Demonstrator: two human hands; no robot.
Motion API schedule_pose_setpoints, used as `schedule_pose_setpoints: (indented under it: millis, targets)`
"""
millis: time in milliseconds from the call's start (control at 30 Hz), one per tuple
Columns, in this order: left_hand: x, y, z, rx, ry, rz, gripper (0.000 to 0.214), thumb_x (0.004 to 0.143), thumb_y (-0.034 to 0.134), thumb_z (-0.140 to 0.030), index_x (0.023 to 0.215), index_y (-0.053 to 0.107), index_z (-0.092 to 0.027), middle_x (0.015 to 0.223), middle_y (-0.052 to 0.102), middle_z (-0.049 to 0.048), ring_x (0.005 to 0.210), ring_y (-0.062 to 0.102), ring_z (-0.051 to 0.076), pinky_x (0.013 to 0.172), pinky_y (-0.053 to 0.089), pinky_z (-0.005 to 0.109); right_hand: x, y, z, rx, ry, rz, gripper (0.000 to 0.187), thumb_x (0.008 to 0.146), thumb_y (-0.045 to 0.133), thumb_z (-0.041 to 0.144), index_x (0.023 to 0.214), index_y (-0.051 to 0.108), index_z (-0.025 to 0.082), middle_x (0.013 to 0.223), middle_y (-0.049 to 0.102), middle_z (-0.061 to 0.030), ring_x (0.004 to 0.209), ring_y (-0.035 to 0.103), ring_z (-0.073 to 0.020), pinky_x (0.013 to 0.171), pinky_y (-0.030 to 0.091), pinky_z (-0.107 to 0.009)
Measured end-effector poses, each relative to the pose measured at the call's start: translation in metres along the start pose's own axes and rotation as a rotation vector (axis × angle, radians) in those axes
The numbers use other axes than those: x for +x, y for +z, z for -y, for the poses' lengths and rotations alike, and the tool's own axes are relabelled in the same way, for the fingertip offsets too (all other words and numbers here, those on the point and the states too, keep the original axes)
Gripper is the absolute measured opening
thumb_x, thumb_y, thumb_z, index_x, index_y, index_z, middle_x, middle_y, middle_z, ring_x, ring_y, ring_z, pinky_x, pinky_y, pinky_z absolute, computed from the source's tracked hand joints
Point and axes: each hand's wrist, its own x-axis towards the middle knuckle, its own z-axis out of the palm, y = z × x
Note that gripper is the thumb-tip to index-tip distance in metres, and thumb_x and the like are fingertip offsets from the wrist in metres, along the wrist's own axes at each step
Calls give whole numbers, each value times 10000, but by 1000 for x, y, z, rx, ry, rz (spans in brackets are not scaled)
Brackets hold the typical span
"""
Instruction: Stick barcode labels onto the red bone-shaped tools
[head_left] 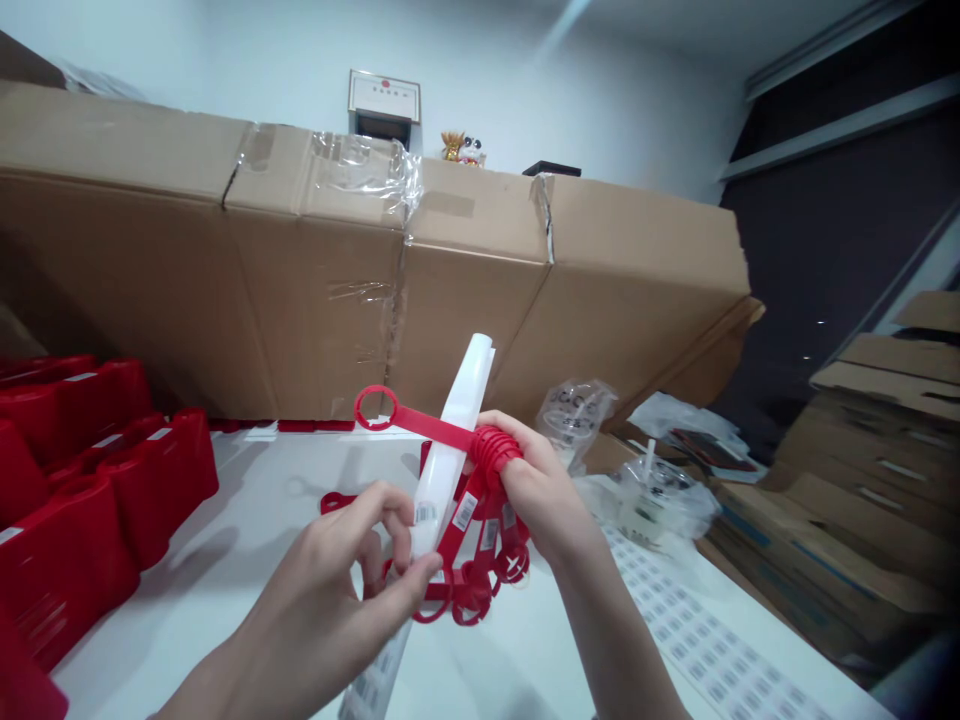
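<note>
My right hand (pixel 536 490) is closed around a stack of red plastic handles with ring ends (pixel 480 520); several hang down with small barcode labels on them, and one sticks out to the left with its ring (pixel 376 407) up. My left hand (pixel 360 570) pinches a long white strip of label backing (pixel 454 440) that runs up between both hands. Thumb and fingers press on the strip near the hanging handles.
A wall of taped cardboard boxes (pixel 315 270) stands behind the white table (pixel 247 530). Red plastic items (pixel 82 470) pile at the left. Barcode label sheets (pixel 690 640) and clear plastic bags (pixel 645 490) lie at the right, with flat cartons (pixel 847 510) beyond.
</note>
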Motion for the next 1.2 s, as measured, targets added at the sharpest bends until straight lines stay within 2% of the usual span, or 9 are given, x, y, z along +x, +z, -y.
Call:
schedule_pose_setpoints:
  millis: [233, 333, 400, 467, 533, 600, 800, 967, 1200]
  targets:
    - [2, 16, 27, 375, 412, -161, 360, 962, 459, -110, 1243, 377, -320, 805, 641, -61, 476, 545, 118, 492, 406, 244, 4, 2, -5, 31, -3, -49, 350, 705, 468, 109, 966, 680, 205, 816, 699, -17, 654, 608, -173, 591, 473, -271]
    - [1, 17, 26, 335, 473, -172, 438, 938, 546, -142, 1293, 375, -334, 800, 656, -63, 476, 558, 120, 492, 442, 236, 6, 3, -7, 46, 27, -67, 318, 741, 495, 130, 995, 671, 201, 781, 681, -15, 630, 594, -170, 563, 455, -266]
    - [-1, 11, 19, 116, 360, -150, 374, 946, 613, -229, 1247, 418, -332, 797, 662, -69, 484, 575, 102, 457, 450, 192, 5, 3, -6, 31, 39, -60, 295, 760, 502, 132, 993, 669, 201, 757, 663, -11, 615, 578, -166, 537, 433, -260]
    - [-3, 3, 9, -145, 131, -145, 156, 979, 604, -352, 1091, 511, -295, 704, 620, -73, 480, 576, 93, 407, 428, 152, 2, 4, -3, 1, 37, -33, 255, 789, 504, 138, 973, 667, 205, 748, 650, -8, 610, 557, -161, 520, 413, -256]
    - [-3, -7, -1, -341, -117, -166, 224, 989, 572, -465, 914, 544, -255, 588, 537, -85, 416, 523, 81, 389, 426, 153, -5, 8, 2, -42, 19, 0, 216, 821, 493, 140, 936, 661, 212, 764, 648, -8, 633, 551, -160, 523, 408, -254]
    - [-3, -14, -9, -450, -264, -197, 301, 969, 582, -513, 849, 550, -239, 525, 482, -102, 348, 439, 62, 382, 427, 170, -13, 15, 8, -78, -5, 22, 203, 839, 472, 127, 885, 646, 220, 762, 642, 0, 636, 536, -153, 522, 397, -250]
    - [0, -20, -15, -459, -310, -264, 290, 954, 599, -517, 869, 584, -241, 493, 510, -99, 350, 418, 69, 372, 393, 168, -33, 34, 21, -79, -65, 107, 282, 795, 426, 47, 856, 628, 234, 788, 645, 4, 662, 560, -152, 537, 416, -249]
    - [-1, -21, -16, -391, -302, -218, 328, 965, 569, -562, 892, 583, -242, 485, 527, -95, 349, 440, 71, 369, 352, 162, -37, 33, 23, -67, -80, 123, 340, 739, 407, 12, 852, 634, 238, 801, 663, 13, 675, 570, -146, 552, 436, -241]
    - [-2, -22, -17, -365, -307, -193, 352, 973, 539, -596, 905, 566, -251, 506, 516, -99, 371, 437, 77, 386, 369, 174, -37, 33, 24, -35, -49, 135, 318, 787, 394, 32, 848, 627, 239, 754, 635, 31, 616, 536, -124, 510, 414, -220]
